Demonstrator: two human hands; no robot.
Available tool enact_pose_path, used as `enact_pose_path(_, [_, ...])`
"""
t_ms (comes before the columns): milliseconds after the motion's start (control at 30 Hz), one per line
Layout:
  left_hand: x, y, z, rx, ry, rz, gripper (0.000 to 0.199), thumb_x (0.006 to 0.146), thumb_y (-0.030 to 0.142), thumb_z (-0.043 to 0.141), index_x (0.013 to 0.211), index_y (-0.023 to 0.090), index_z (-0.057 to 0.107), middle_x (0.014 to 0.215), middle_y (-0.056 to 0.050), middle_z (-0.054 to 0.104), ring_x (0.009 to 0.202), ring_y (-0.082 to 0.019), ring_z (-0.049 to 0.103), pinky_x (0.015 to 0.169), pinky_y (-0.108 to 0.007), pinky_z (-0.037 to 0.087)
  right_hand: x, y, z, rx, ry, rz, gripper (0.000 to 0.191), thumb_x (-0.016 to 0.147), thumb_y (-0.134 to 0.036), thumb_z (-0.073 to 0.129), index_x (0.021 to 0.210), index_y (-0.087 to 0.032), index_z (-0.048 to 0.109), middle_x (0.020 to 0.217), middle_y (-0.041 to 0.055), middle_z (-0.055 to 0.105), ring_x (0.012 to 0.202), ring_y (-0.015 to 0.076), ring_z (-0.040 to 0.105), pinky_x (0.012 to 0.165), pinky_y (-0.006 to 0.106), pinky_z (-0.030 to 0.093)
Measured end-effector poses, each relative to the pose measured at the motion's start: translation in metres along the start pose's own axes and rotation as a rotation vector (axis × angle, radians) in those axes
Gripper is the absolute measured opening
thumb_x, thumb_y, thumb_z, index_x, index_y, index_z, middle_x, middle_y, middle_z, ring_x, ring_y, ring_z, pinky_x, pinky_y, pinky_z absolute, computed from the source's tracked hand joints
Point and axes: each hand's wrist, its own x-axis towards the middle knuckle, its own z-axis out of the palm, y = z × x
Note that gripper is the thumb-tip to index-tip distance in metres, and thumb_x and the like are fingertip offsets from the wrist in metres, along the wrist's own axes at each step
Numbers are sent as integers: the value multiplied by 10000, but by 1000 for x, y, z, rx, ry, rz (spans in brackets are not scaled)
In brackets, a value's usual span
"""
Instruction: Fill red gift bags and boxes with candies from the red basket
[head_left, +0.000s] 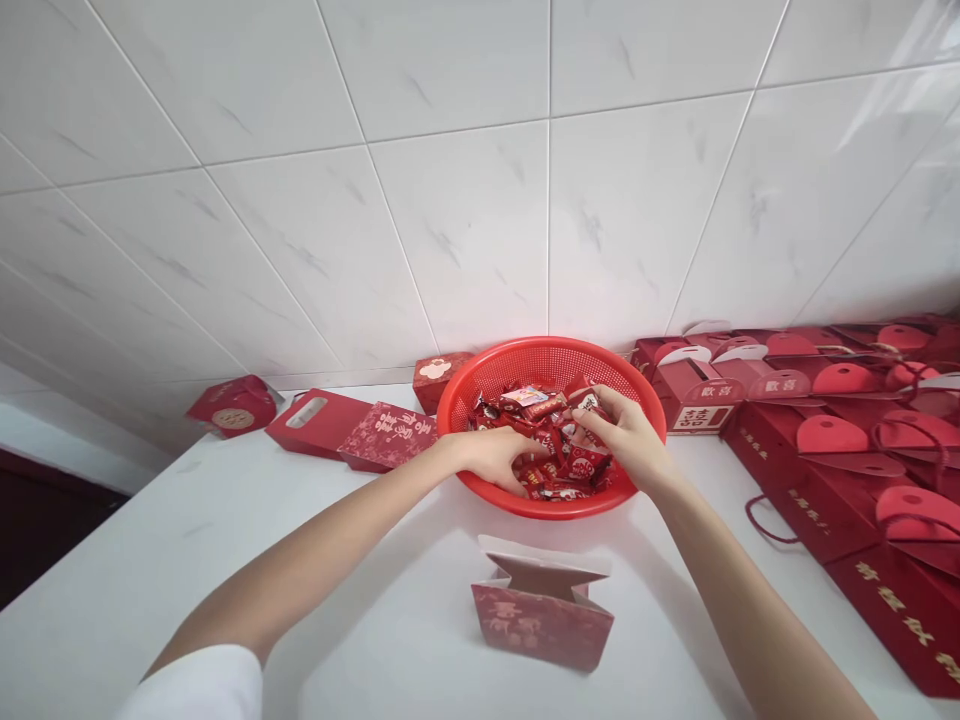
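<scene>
A red plastic colander [555,512] stands on the white counter, heaped with red-wrapped candies [559,440]. My left hand [499,457] reaches over its left rim, fingers bent and apart from the thumb, with the fingertips down among the candies. Over the right side, my right hand [622,430] has its thumb and fingers closed about a wrapped candy [589,400], partly covered by the fingers. Nearer to me, a red paper gift box [540,625] stands upright with its top flaps apart.
Rows of red gift boxes [795,490] with cord handles fill the right side. Behind my left arm lie a flat red box [315,425] and a patterned one [386,435]. Another small box [232,405] sits farther left. A tiled wall [465,220] borders the counter [360,620].
</scene>
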Motion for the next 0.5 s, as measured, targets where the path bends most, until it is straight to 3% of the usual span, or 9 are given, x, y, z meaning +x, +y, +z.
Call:
enact_pose_path(67, [8, 4, 3, 86, -17, -10, 456, 715, 414, 730, 1124, 217, 682, 821, -49, 707, 714, -240, 664, 564, -266, 433, 0, -1, 0, -8, -4, 1, 224, 773, -416, 656, 819, -211, 576, 636, -14, 605, 616, 165, 591, 626, 294, 487])
enact_pose_path(167, [20, 8, 7, 145, -71, -45, 414, 748, 470, 692, 1069, 209, 669, 901, -83, 696, 750, -267, 659, 579, -287, 418, -1, -2, 0, 8, -13, 18, 253, 762, -434, 673, 828, -211, 573, 661, -17, 599, 622, 163, 593, 623, 295, 497])
enact_pose_path(300, [26, 8, 9, 16, -146, -27, 365, 732, 355, 715, 1065, 217, 656, 810, -38, 695, 707, -231, 643, 602, -280, 425, -2, -1, 0, 27, -17, 42, 278, 752, -449, 686, 827, -213, 560, 664, -24, 581, 636, 159, 596, 650, 303, 521])
enact_pose_path(500, [28, 3, 15, -57, -119, 46, 223, 696, 243, 699, 915, 204, 674, 674, 9, 641, 635, -189, 596, 581, -265, 403, -5, -3, 1, -12, -17, 52, 280, 768, -459, 677, 809, -219, 539, 617, -28, 569, 615, 159, 579, 598, 285, 501])
